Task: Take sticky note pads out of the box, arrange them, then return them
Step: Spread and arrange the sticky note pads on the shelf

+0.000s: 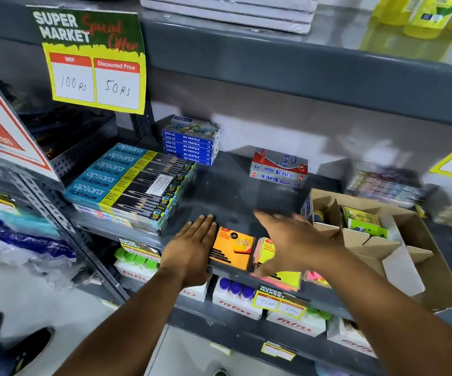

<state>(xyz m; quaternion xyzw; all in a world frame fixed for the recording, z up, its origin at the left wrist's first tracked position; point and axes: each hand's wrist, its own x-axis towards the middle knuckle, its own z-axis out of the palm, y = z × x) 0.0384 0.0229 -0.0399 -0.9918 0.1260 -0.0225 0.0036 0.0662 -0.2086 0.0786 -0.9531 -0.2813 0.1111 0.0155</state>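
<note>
Smooth grey metal shelf, flat square orange pad, partitioned cardboard box

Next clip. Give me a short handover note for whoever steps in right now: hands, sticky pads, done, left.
Left hand: open, flat on the shelf edge against the orange pad.
Right hand: open, blurred, over the yellow-pink pad, holding nothing.
Another pink pad lies rightward; the cardboard box still holds green packs.
Done: three pads out.
Left: finish arranging, return them.
</note>
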